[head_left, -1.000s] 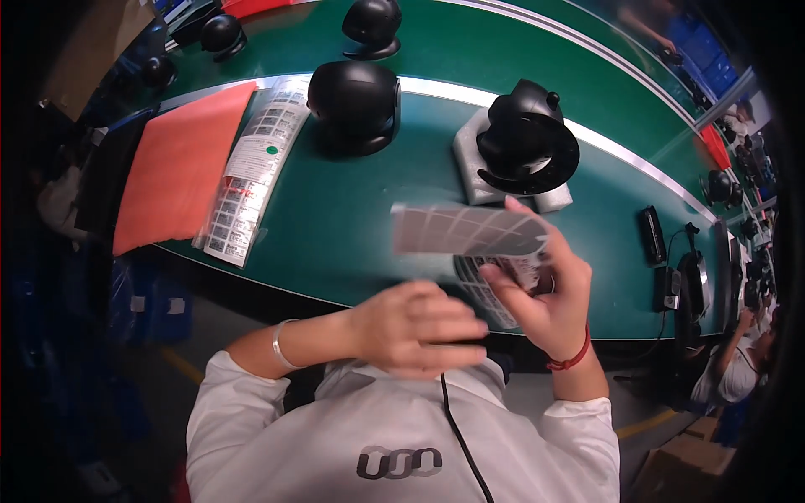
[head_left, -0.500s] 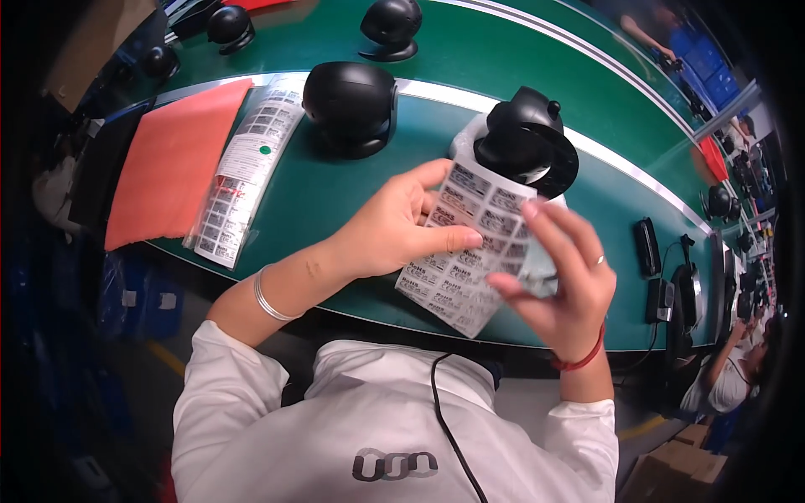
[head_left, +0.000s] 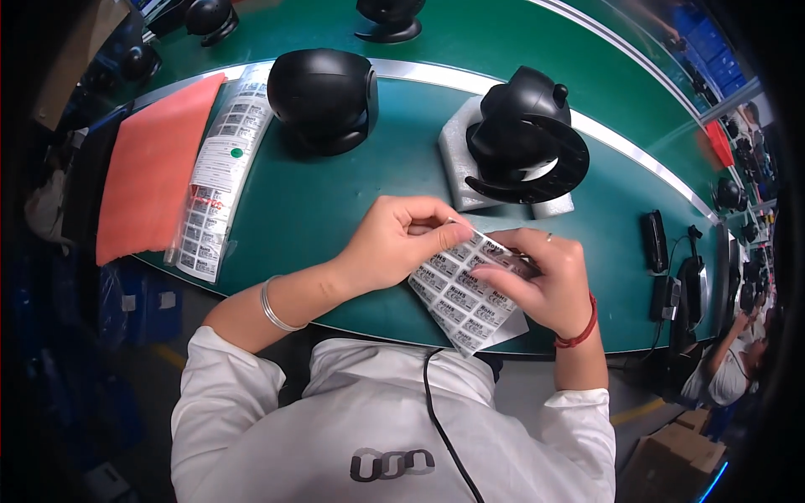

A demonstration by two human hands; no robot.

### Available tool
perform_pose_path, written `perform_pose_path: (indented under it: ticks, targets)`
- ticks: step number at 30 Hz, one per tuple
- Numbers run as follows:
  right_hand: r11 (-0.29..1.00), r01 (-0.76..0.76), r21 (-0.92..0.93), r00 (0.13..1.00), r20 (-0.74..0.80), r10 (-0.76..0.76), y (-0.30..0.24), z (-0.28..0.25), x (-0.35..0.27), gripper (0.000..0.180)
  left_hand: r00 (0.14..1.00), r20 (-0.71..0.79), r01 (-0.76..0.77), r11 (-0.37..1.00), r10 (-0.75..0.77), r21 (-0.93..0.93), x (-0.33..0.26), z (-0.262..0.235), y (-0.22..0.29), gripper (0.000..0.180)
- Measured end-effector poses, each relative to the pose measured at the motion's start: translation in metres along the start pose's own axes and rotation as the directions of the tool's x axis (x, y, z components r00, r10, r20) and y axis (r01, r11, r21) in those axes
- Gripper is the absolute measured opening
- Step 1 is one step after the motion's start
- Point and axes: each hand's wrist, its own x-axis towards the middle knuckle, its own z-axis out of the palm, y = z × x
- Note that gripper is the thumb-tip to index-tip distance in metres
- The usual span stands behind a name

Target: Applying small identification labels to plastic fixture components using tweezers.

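Observation:
A sheet of small silver-grey labels with dark print (head_left: 459, 295) is held tilted over the front edge of the green bench. My left hand (head_left: 394, 243) pinches its upper corner between thumb and fingers. At the sheet's right edge, my right hand (head_left: 549, 277) has its thumb on the printed face and its fingers bent behind, partly hidden. A plain pale sheet edge (head_left: 510, 329) shows beneath the labels. Beyond my hands, a black device with a round head and curved base (head_left: 524, 105) rests tilted on a white foam block (head_left: 457, 155).
Another black round-headed device (head_left: 321, 101) stands at the back left. Left of it lie a long strip of labels in clear plastic (head_left: 220, 168) and a salmon-coloured sheet (head_left: 155, 176). More black devices (head_left: 390, 18) stand beyond the metal rail. Black adapters with cables (head_left: 662, 293) lie at right.
The label sheet has come lower and nearer to my body. My right hand has closed from spread fingers onto the sheet's right edge. The whole view has shifted slightly.

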Motion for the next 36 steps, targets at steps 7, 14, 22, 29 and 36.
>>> perform_pose_path:
  ticks: [7, 14, 22, 29, 36]
  targets:
    - [0.933, 0.189, 0.305, 0.718, -0.691, 0.081, 0.028, -0.024, -0.013, 0.053, 1.0, 0.0, 0.004, 0.999, -0.004, -0.047, -0.002, 0.002, -0.006, 0.014]
    - [0.643, 0.009, 0.766, 0.916, -0.265, 0.302, 0.017, -0.019, -0.013, 0.045, 0.999, -0.008, -0.032, 0.994, 0.031, -0.105, -0.001, 0.002, -0.013, 0.018]
    - [0.897, -0.065, 0.437, 0.98, -0.141, 0.139, 0.001, -0.014, -0.01, 0.041, 0.995, -0.029, 0.089, 0.974, -0.096, -0.207, -0.002, 0.006, -0.009, 0.05]
    - [0.981, 0.106, 0.164, 0.979, -0.19, -0.074, -0.005, -0.003, -0.004, 0.021, 0.997, -0.075, -0.03, 0.977, 0.014, -0.211, -0.004, 0.009, -0.013, 0.059]
    - [0.99, 0.132, -0.041, 0.925, -0.355, -0.138, -0.007, -0.015, -0.008, 0.02, 0.999, 0.033, 0.038, 0.993, -0.035, -0.112, -0.006, 0.012, -0.01, 0.063]
